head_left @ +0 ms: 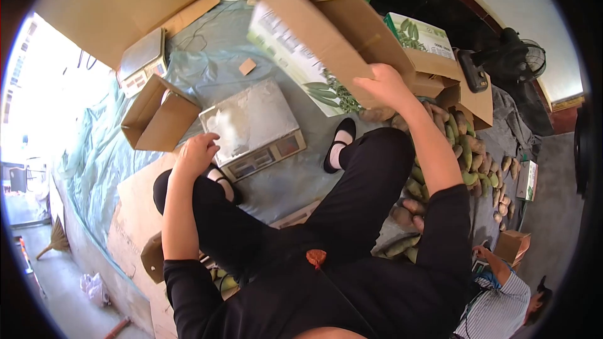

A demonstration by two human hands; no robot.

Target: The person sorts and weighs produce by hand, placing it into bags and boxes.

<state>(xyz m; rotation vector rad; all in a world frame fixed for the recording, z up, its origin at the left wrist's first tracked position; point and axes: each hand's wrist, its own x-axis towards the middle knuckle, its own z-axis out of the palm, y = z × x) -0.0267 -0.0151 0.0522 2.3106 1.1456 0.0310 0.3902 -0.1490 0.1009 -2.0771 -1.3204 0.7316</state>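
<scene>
My right hand (385,88) grips the near end of an open cardboard box (326,44) with a white and green printed side; the box is tilted and raised at the upper middle. Beside my left knee, my left hand (198,152) is closed, its fingers curled near the left edge of a metal-topped scale (254,122); what it holds, if anything, I cannot make out. The scale rests on the sheeted floor between my feet. A small open brown box (161,115) lies just left of it.
Piled green and brown produce (461,150) lies by my right leg. Printed boxes (424,36) and a black fan (526,58) stand at upper right. Another scale (143,59) is at upper left. A person in a striped top (499,307) is at lower right.
</scene>
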